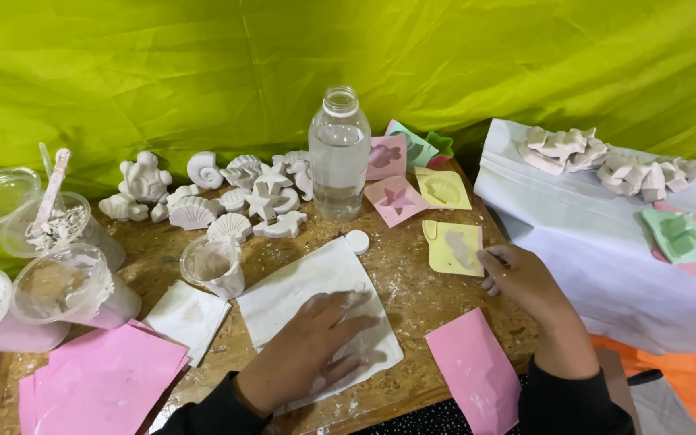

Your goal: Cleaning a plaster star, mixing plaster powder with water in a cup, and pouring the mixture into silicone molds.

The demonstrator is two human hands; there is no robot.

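Observation:
My left hand [309, 350] lies flat, fingers spread, on a white cloth [300, 286] spread on the chipboard table [416, 294]; the fingers are dusted with white plaster. My right hand [525, 282] rests near the table's right side, its fingertips at the edge of a yellow mould [453, 247] with a pale filled shape. It holds nothing that I can see. A clear water bottle [339, 157] stands behind the cloth with its white cap [357, 241] lying beside it.
White plaster shell and starfish casts [235, 197] crowd the back left. Plastic cups with plaster [213, 266] [58, 286] and a stirring stick [50, 197] stand left. Pink and yellow moulds [396, 200] lie behind; pink sheets [473, 370] [98, 383] in front. More casts [614, 161] sit on a white-covered surface right.

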